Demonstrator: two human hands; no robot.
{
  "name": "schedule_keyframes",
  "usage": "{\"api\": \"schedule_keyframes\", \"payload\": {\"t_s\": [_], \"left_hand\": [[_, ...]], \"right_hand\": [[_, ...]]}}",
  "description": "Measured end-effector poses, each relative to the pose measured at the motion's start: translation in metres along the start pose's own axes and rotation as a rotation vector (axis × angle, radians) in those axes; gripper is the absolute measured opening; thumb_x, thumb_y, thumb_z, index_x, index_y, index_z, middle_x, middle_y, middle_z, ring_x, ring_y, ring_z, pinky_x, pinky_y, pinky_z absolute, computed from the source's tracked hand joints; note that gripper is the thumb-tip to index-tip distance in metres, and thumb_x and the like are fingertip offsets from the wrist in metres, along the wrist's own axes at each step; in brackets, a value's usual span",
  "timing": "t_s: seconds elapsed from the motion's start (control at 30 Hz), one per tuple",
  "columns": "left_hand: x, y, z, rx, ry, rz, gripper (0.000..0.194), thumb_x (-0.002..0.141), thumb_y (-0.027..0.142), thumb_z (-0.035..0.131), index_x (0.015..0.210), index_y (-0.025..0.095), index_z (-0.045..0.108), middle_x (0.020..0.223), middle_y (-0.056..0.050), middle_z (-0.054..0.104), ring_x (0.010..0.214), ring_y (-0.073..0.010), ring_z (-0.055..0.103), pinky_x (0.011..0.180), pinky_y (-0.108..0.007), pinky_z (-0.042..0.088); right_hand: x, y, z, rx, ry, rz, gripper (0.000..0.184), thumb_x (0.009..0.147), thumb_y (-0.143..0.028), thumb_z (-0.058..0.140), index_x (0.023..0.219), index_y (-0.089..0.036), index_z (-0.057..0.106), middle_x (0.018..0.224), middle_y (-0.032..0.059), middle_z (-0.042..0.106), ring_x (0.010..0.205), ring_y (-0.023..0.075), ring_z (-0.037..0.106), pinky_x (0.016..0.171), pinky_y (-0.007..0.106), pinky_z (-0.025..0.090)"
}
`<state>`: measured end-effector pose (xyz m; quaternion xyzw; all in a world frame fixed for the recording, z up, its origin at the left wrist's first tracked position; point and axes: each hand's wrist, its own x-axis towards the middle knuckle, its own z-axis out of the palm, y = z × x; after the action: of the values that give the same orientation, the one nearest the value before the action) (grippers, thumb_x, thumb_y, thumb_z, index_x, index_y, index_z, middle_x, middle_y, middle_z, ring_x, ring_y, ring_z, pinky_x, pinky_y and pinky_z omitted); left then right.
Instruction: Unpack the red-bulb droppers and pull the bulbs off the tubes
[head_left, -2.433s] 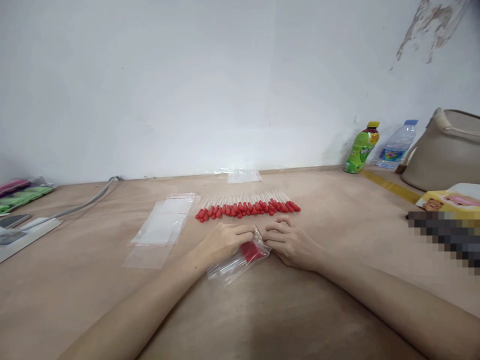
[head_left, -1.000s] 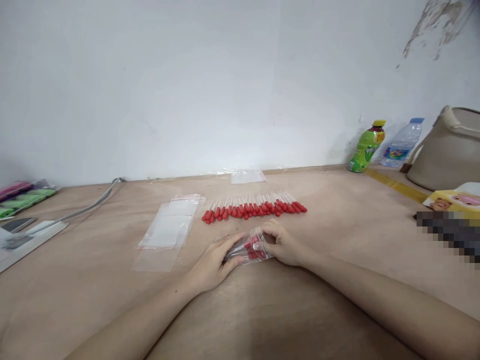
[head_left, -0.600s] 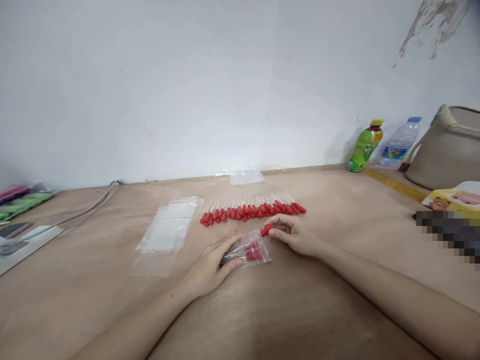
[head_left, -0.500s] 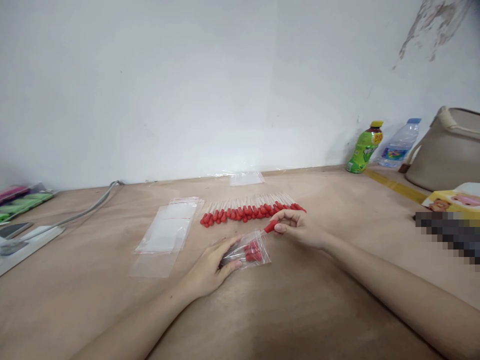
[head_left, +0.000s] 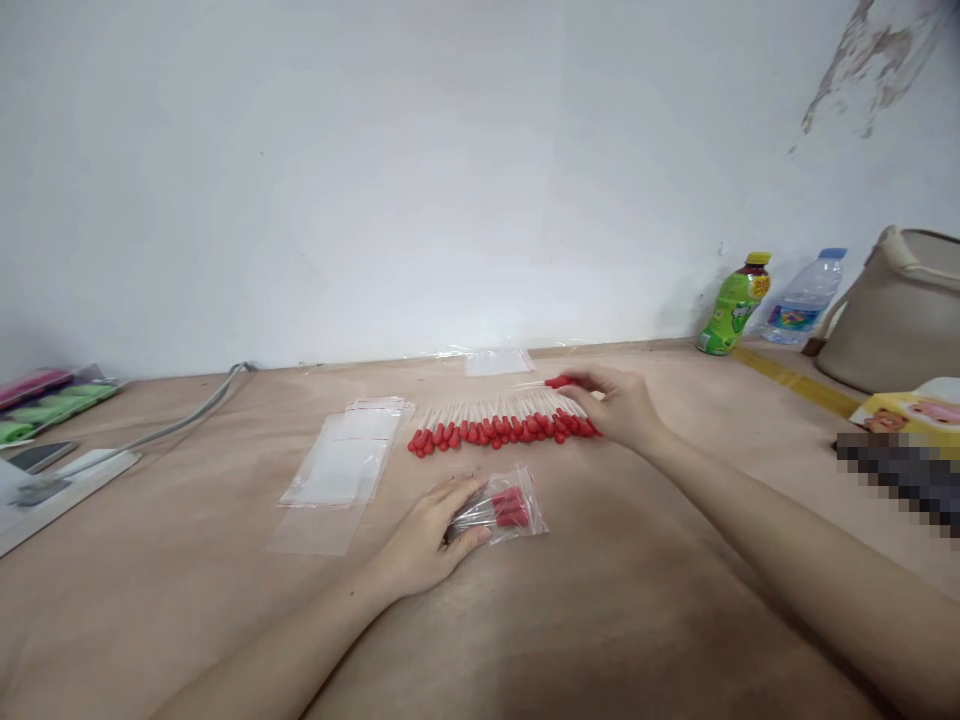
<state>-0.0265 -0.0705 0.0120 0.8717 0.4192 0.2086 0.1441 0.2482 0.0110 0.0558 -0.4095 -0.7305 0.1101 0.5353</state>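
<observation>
R hand (head_left: 626,405) pinches 1 red-tipped stick (head_left: 559,382) just past stick row (head_left: 510,428).
L hand (head_left: 431,535) clasps zip bag (head_left: 534,505) btwn fingers + thumb, nr side of row. Best: light pinch, stick clear of others, bag uncrushed.

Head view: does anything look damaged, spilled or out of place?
Upper right, the white wall has a ragged brownish patch, as if peeling. At the right edge, coarse pixelation hides something dark. The red-tipped sticks lie in a row; no spill shows.
</observation>
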Motion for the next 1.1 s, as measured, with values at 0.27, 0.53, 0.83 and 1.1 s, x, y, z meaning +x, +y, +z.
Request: {"api": "schedule_keyframes", "payload": {"t_s": [0.27, 0.53, 0.83, 1.1], "left_hand": [[0.001, 0.0, 0.001, -0.028, 0.028, 0.055, 0.046, 0.083, 0.034, 0.049, 0.127, 0.022, 0.04, 0.126, -0.008, 0.049, 0.116, -0.0212, 0.045, 0.097, -0.043, 0.038], [0.0, -0.002, -0.001, 0.032, -0.015, 0.064, 0.053, 0.082, 0.038, 0.051, 0.13, 0.022, 0.036, 0.132, -0.008, 0.044, 0.122, -0.0228, 0.039, 0.101, -0.045, 0.034], [-0.002, -0.002, -0.002, 0.053, -0.027, 0.11, 0.067, 0.082, 0.038, 0.05, 0.138, 0.021, 0.018, 0.141, -0.009, 0.028, 0.13, -0.023, 0.024, 0.105, -0.045, 0.027], [-0.001, 0.002, -0.003, -0.015, -0.086, 0.128, 0.059, 0.085, 0.03, 0.047, 0.137, 0.026, 0.02, 0.136, -0.005, 0.038, 0.124, -0.0207, 0.037, 0.102, -0.041, 0.034]], "right_hand": [[-0.002, 0.005, 0.054, -0.442, -0.31, -0.264, 0.021, 0.085, -0.02, 0.045, 0.09, -0.018, 0.065, 0.094, 0.0075, 0.066, 0.087, 0.0189, 0.059, 0.075, 0.032, 0.043], [-0.028, -0.004, 0.033, -0.304, -0.167, -0.133, 0.014, 0.081, -0.024, 0.05, 0.081, -0.019, 0.063, 0.076, 0.0044, 0.062, 0.073, 0.0158, 0.055, 0.069, 0.03, 0.04], [-0.065, -0.019, 0.024, -0.017, -0.551, -0.055, 0.012, 0.076, -0.03, 0.059, 0.081, -0.021, 0.066, 0.069, 0.0008, 0.056, 0.072, 0.0136, 0.05, 0.067, 0.026, 0.04], [-0.064, -0.034, 0.038, -0.02, -0.704, 0.058, 0.032, 0.067, -0.041, 0.067, 0.087, -0.017, 0.061, 0.082, 0.0024, 0.053, 0.075, 0.0149, 0.049, 0.065, 0.026, 0.04]]}}
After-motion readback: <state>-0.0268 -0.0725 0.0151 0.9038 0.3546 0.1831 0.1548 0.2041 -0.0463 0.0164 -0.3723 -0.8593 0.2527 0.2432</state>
